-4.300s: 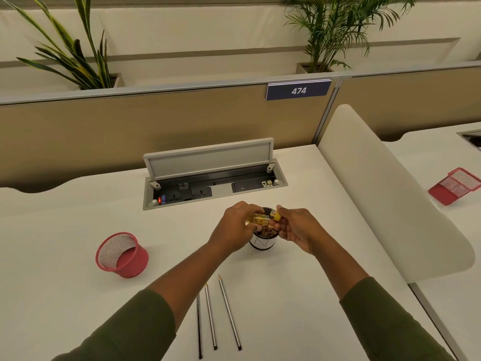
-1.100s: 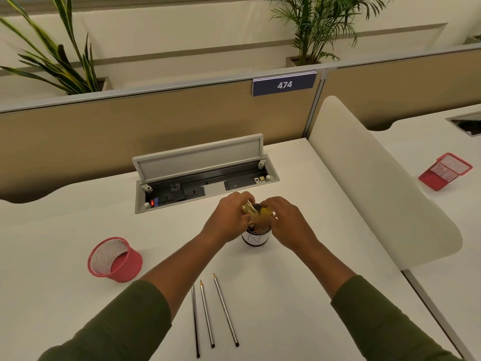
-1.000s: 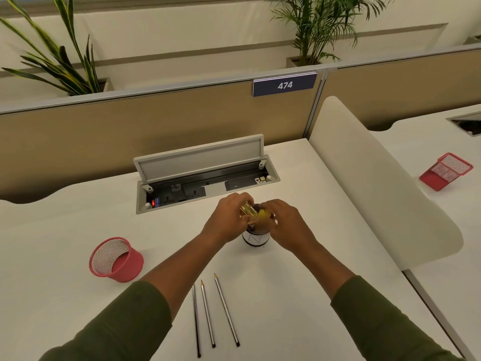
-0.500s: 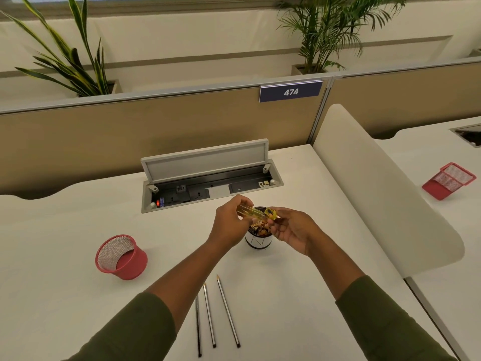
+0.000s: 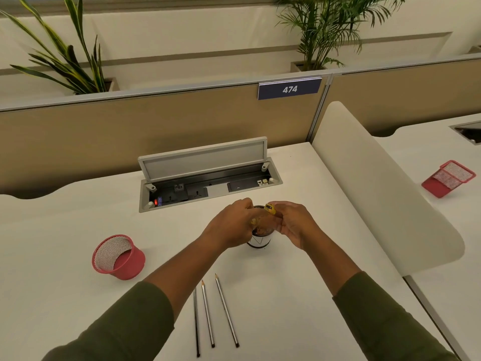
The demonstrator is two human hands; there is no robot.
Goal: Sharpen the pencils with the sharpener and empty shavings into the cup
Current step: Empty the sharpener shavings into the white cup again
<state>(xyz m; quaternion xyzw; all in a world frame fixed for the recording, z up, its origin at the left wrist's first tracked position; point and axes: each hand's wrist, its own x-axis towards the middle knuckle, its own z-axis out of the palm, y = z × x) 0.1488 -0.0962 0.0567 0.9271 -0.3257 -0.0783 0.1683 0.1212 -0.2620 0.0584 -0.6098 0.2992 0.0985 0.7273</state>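
Nearest the person, three pencils [image 5: 208, 312] are lying sharpened. Beyond them, both hands are working over the cup [image 5: 258, 239]: left hand [image 5: 233, 225] pinching the clear shavings case, right hand [image 5: 292, 225] pinching the yellow sharpener [image 5: 270, 208]. Should be keeping both centred over the rim.

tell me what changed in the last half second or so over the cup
Both hands closed back in over the cup: left hand and right hand now nearly touch, each gripping part of the yellow sharpener. The cup, three pencils and red mesh holder stayed put.
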